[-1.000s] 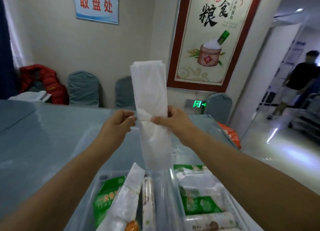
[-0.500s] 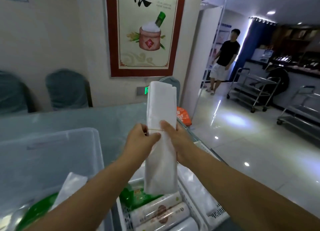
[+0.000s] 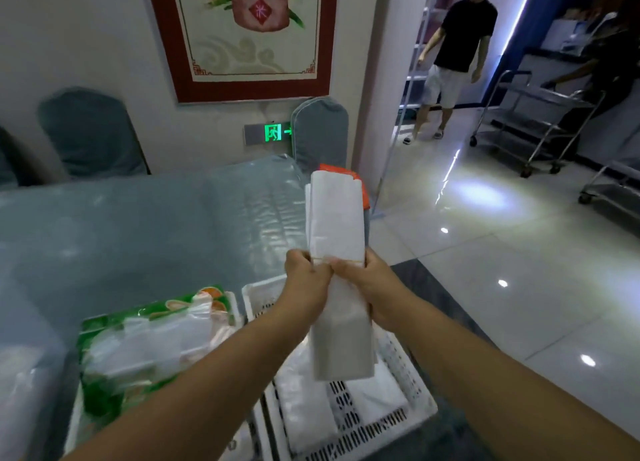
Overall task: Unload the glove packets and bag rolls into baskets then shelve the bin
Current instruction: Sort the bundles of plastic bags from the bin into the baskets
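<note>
A long white bundle of folded plastic bags [image 3: 336, 218], bound by a rubber band at its middle, stands upright in both hands. My left hand [image 3: 306, 284] and my right hand [image 3: 372, 287] grip it at the band, side by side. The bundle hangs above a white slotted basket [image 3: 408, 415] at the table's right end, which holds flat white bags. To its left another white basket [image 3: 74, 422] holds green-printed glove packets [image 3: 149, 339]. The clear bin's corner [image 3: 20, 384] shows at the lower left, blurred.
The grey-blue table [image 3: 138, 225] stretches left and back. Covered chairs [image 3: 320, 128] line the wall. An orange packet [image 3: 360, 183] lies at the table's far right edge. On the tiled floor to the right a person [image 3: 453, 55] walks near steel trolleys [image 3: 533, 121].
My view and both hands have swung right and down with the bag bundle, from over the clear bin to over the white slotted basket. The person in the background has come closer.
</note>
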`<state>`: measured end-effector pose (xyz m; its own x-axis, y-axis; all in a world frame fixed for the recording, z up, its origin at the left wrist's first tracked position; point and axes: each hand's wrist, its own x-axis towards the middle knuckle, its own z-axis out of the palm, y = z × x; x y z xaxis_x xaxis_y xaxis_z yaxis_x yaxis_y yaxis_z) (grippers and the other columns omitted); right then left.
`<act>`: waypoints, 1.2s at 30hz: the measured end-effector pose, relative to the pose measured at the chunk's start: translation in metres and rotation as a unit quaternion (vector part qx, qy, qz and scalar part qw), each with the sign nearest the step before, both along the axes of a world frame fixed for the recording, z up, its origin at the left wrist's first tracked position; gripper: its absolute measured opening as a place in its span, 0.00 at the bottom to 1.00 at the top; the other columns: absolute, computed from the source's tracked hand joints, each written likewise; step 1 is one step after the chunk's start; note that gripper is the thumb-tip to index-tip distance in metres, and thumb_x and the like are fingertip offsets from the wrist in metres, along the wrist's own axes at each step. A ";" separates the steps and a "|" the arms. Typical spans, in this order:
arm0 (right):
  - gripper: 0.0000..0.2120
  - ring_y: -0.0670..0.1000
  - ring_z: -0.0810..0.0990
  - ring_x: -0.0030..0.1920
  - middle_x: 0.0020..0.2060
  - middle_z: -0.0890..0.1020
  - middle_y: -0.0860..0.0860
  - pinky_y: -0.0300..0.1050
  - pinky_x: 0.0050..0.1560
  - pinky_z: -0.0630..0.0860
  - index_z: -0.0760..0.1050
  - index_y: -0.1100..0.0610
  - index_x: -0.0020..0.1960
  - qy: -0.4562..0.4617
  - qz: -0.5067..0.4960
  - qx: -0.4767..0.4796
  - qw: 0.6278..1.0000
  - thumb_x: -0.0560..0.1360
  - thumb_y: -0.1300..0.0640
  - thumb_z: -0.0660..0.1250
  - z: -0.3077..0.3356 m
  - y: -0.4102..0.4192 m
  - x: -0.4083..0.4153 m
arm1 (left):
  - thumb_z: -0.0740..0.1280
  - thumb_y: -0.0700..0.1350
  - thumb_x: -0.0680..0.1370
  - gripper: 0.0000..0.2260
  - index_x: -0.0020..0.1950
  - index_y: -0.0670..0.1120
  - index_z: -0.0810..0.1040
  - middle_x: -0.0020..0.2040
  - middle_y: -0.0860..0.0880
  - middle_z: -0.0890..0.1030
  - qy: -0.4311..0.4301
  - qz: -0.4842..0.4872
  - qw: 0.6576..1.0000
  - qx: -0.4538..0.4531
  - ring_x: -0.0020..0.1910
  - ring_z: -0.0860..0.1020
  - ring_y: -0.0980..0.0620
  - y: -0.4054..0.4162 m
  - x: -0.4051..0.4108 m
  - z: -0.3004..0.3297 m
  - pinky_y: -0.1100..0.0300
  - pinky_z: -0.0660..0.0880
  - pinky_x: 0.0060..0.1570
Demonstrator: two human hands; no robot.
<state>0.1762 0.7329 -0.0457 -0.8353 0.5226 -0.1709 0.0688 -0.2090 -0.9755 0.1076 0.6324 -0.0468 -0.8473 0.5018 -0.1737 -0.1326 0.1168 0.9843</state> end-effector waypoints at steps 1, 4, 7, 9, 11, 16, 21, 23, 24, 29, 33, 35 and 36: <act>0.13 0.51 0.85 0.43 0.43 0.85 0.51 0.44 0.38 0.81 0.76 0.50 0.51 -0.012 -0.009 0.005 1.000 0.69 0.58 0.74 -0.006 0.014 0.002 | 0.66 0.46 0.75 0.10 0.49 0.49 0.65 0.51 0.45 0.76 -0.013 -0.016 1.000 0.011 0.43 0.78 0.53 0.013 0.004 -0.006 0.64 0.76 0.32; 0.17 0.53 0.85 0.43 0.46 0.84 0.54 0.46 0.38 0.81 0.76 0.54 0.54 -0.055 -0.023 0.009 0.998 0.68 0.57 0.75 -0.024 0.052 0.011 | 0.62 0.44 0.78 0.04 0.50 0.52 0.69 0.50 0.50 0.77 -0.052 -0.063 0.997 0.013 0.46 0.77 0.56 0.031 0.006 -0.031 0.63 0.77 0.40; 0.18 0.51 0.85 0.40 0.46 0.85 0.53 0.43 0.33 0.80 0.76 0.55 0.54 -0.089 -0.037 -0.005 0.995 0.66 0.56 0.76 -0.043 0.081 0.023 | 0.62 0.41 0.77 0.08 0.55 0.48 0.70 0.52 0.48 0.75 -0.081 -0.035 0.992 -0.094 0.47 0.74 0.51 0.029 0.005 -0.070 0.55 0.73 0.50; 0.18 0.51 0.85 0.39 0.45 0.84 0.53 0.43 0.32 0.80 0.75 0.55 0.53 -0.112 -0.047 -0.011 0.993 0.65 0.56 0.77 -0.055 0.095 0.032 | 0.62 0.40 0.77 0.10 0.58 0.46 0.69 0.52 0.45 0.75 -0.120 -0.038 0.975 -0.184 0.44 0.74 0.50 0.024 0.011 -0.098 0.58 0.72 0.41; 0.18 0.51 0.85 0.39 0.45 0.84 0.52 0.44 0.33 0.80 0.75 0.54 0.51 -0.127 -0.056 -0.018 0.990 0.65 0.56 0.77 -0.066 0.104 0.040 | 0.62 0.39 0.76 0.10 0.57 0.44 0.69 0.47 0.45 0.75 -0.146 -0.075 0.953 -0.255 0.40 0.73 0.50 0.024 0.023 -0.120 0.60 0.69 0.34; 0.20 0.56 0.84 0.45 0.48 0.84 0.55 0.56 0.47 0.81 0.75 0.55 0.53 -0.157 -0.073 -0.011 0.985 0.65 0.55 0.77 -0.084 0.115 0.055 | 0.65 0.34 0.71 0.08 0.36 0.41 0.67 0.33 0.45 0.70 -0.098 -0.025 0.950 -0.295 0.31 0.69 0.50 0.042 0.037 -0.151 0.60 0.65 0.31; 0.20 0.55 0.84 0.45 0.48 0.84 0.53 0.53 0.45 0.82 0.75 0.53 0.53 -0.167 -0.073 -0.010 0.983 0.64 0.54 0.77 -0.088 0.119 0.059 | 0.69 0.38 0.71 0.07 0.43 0.35 0.73 0.34 0.41 0.75 -0.159 0.031 0.958 -0.238 0.29 0.75 0.47 0.061 0.040 -0.157 0.61 0.69 0.29; 0.21 0.55 0.83 0.45 0.48 0.83 0.52 0.51 0.42 0.82 0.74 0.52 0.53 -0.170 -0.072 -0.013 0.983 0.64 0.53 0.77 -0.087 0.119 0.061 | 0.71 0.41 0.70 0.09 0.41 0.37 0.73 0.33 0.43 0.75 -0.148 0.038 0.957 -0.248 0.27 0.74 0.49 0.066 0.042 -0.158 0.63 0.66 0.25; 0.20 0.54 0.83 0.45 0.48 0.83 0.52 0.51 0.42 0.82 0.74 0.52 0.53 -0.171 -0.072 -0.015 0.983 0.64 0.52 0.77 -0.087 0.119 0.062 | 0.71 0.42 0.70 0.10 0.40 0.38 0.72 0.33 0.44 0.75 -0.140 0.047 0.956 -0.253 0.27 0.74 0.50 0.068 0.043 -0.159 0.63 0.65 0.24; 0.18 0.52 0.83 0.44 0.47 0.83 0.50 0.42 0.34 0.80 0.74 0.50 0.51 -0.166 -0.080 -0.012 0.983 0.64 0.52 0.77 -0.086 0.119 0.066 | 0.72 0.42 0.69 0.12 0.45 0.34 0.76 0.35 0.42 0.78 -0.152 0.096 0.954 -0.239 0.34 0.79 0.41 0.075 0.044 -0.163 0.60 0.70 0.29; 0.20 0.54 0.83 0.46 0.48 0.83 0.51 0.47 0.39 0.81 0.74 0.52 0.54 -0.170 -0.078 -0.014 0.982 0.65 0.52 0.76 -0.090 0.118 0.068 | 0.70 0.42 0.71 0.07 0.45 0.40 0.75 0.37 0.47 0.80 -0.165 0.089 0.962 -0.197 0.34 0.79 0.48 0.078 0.046 -0.159 0.58 0.74 0.33; 0.20 0.54 0.83 0.46 0.48 0.83 0.51 0.47 0.39 0.81 0.74 0.52 0.54 -0.170 -0.075 -0.013 0.982 0.65 0.53 0.76 -0.091 0.116 0.069 | 0.68 0.40 0.72 0.08 0.50 0.44 0.74 0.42 0.49 0.80 -0.170 0.050 0.967 -0.182 0.38 0.78 0.50 0.078 0.047 -0.156 0.57 0.76 0.38; 0.20 0.53 0.83 0.45 0.48 0.83 0.51 0.45 0.37 0.81 0.74 0.52 0.54 -0.170 -0.074 -0.011 0.983 0.65 0.53 0.76 -0.091 0.114 0.069 | 0.67 0.39 0.72 0.09 0.51 0.44 0.74 0.44 0.48 0.80 -0.163 0.039 0.969 -0.179 0.40 0.78 0.49 0.076 0.047 -0.154 0.56 0.76 0.40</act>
